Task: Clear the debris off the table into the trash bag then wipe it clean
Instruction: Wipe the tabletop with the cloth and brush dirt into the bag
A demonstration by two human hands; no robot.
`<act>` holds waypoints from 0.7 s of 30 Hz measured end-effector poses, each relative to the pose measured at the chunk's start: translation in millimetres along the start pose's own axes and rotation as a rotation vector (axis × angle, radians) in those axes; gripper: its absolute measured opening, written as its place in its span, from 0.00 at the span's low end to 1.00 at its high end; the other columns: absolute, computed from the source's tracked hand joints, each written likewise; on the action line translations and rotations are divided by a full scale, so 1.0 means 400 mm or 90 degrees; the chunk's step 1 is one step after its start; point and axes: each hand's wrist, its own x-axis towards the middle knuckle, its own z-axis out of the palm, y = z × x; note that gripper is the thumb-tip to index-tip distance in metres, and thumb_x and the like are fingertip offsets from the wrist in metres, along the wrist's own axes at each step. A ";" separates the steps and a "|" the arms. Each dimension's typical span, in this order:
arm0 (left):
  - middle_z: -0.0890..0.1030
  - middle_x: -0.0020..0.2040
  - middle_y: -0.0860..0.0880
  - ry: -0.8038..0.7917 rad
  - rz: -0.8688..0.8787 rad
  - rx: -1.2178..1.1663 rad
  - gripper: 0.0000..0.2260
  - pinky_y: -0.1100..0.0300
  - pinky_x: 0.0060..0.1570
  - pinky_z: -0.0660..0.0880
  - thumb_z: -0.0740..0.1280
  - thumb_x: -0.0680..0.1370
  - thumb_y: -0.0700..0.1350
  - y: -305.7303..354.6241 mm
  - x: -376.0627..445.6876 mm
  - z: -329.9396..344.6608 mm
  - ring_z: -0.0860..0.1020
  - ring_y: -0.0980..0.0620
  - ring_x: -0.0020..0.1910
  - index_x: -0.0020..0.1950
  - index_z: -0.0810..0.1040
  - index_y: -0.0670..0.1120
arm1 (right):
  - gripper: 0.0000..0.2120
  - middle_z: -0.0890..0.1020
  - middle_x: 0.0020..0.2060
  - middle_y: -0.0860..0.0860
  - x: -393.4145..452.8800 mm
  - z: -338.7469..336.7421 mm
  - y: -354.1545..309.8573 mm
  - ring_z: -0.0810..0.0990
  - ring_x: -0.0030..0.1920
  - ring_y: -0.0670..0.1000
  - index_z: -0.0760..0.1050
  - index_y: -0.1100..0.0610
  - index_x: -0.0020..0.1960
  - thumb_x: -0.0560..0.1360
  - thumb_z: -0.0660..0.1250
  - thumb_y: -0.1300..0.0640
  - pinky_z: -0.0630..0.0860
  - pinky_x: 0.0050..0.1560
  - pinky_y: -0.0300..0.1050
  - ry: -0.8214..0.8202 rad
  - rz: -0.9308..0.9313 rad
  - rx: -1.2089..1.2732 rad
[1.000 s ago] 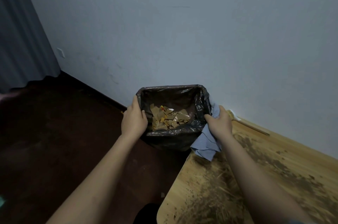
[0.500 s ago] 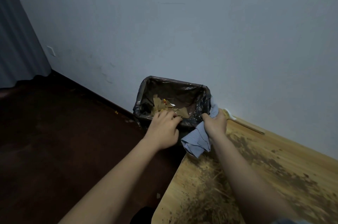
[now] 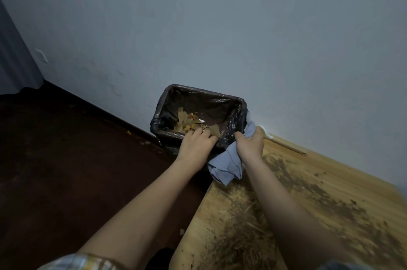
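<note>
left hand curled over the bag rim, grip unclear; right hand clutched cloth at table corner.

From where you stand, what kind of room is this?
Probably a plain room in a home or small office, seen at a corner: a bare pale wall, a dark floor, a wooden table strewn with dirt, and a bag-lined trash bin beside it.

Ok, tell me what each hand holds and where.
The right hand grips the blue cloth at its upper bunched part, against the trash bag rim. The left hand curls over the bag's near rim; whether it holds anything cannot be told.
</note>
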 end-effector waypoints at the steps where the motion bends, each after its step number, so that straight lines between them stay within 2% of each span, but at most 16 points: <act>1: 0.74 0.60 0.48 -0.007 0.007 0.004 0.16 0.54 0.54 0.67 0.62 0.77 0.39 0.001 0.002 0.002 0.70 0.46 0.60 0.64 0.71 0.47 | 0.21 0.78 0.57 0.54 0.000 0.002 0.003 0.78 0.55 0.57 0.68 0.56 0.67 0.75 0.66 0.58 0.76 0.57 0.55 -0.003 -0.006 -0.006; 5: 0.74 0.60 0.48 -0.013 0.027 0.023 0.16 0.53 0.53 0.68 0.61 0.77 0.38 0.005 -0.001 0.014 0.72 0.45 0.60 0.64 0.71 0.47 | 0.23 0.78 0.56 0.53 0.004 0.008 0.010 0.78 0.53 0.55 0.69 0.56 0.68 0.74 0.67 0.58 0.75 0.50 0.47 0.001 -0.033 -0.005; 8: 0.75 0.60 0.48 0.001 0.029 0.027 0.15 0.52 0.53 0.68 0.60 0.77 0.39 0.006 -0.002 0.025 0.72 0.45 0.59 0.63 0.70 0.48 | 0.19 0.79 0.50 0.51 0.011 0.010 0.018 0.80 0.53 0.55 0.72 0.55 0.63 0.73 0.69 0.59 0.75 0.45 0.44 -0.004 -0.047 0.036; 9: 0.74 0.60 0.48 0.004 0.030 0.027 0.15 0.52 0.53 0.69 0.61 0.77 0.39 0.003 -0.001 0.029 0.72 0.45 0.59 0.63 0.69 0.48 | 0.19 0.79 0.52 0.51 0.014 0.009 0.019 0.79 0.55 0.55 0.72 0.56 0.63 0.73 0.70 0.58 0.76 0.48 0.45 -0.015 -0.054 0.040; 12: 0.74 0.60 0.49 0.009 0.023 0.028 0.17 0.52 0.53 0.69 0.63 0.76 0.39 -0.021 0.007 0.034 0.71 0.46 0.60 0.64 0.69 0.49 | 0.30 0.77 0.63 0.53 0.027 -0.006 0.025 0.75 0.63 0.55 0.69 0.57 0.69 0.72 0.72 0.45 0.74 0.62 0.54 -0.065 -0.061 0.003; 16: 0.75 0.60 0.49 -0.012 -0.001 0.044 0.16 0.53 0.51 0.70 0.63 0.75 0.39 -0.056 0.015 0.048 0.71 0.46 0.60 0.63 0.70 0.49 | 0.33 0.74 0.67 0.54 0.058 -0.056 0.047 0.73 0.65 0.57 0.67 0.57 0.72 0.75 0.64 0.38 0.72 0.63 0.53 -0.094 -0.071 -0.068; 19: 0.74 0.61 0.49 -0.030 -0.006 0.066 0.17 0.52 0.53 0.70 0.63 0.76 0.39 -0.073 0.019 0.068 0.71 0.45 0.61 0.63 0.70 0.50 | 0.32 0.70 0.71 0.53 0.075 -0.082 0.062 0.71 0.67 0.56 0.64 0.55 0.75 0.78 0.58 0.37 0.70 0.56 0.46 -0.082 -0.079 -0.128; 21: 0.74 0.61 0.49 -0.038 -0.009 0.077 0.17 0.52 0.54 0.70 0.63 0.76 0.40 -0.080 0.020 0.085 0.71 0.45 0.61 0.64 0.70 0.50 | 0.28 0.73 0.69 0.51 0.087 -0.097 0.075 0.73 0.65 0.55 0.66 0.53 0.73 0.79 0.55 0.38 0.67 0.51 0.42 -0.070 -0.122 -0.160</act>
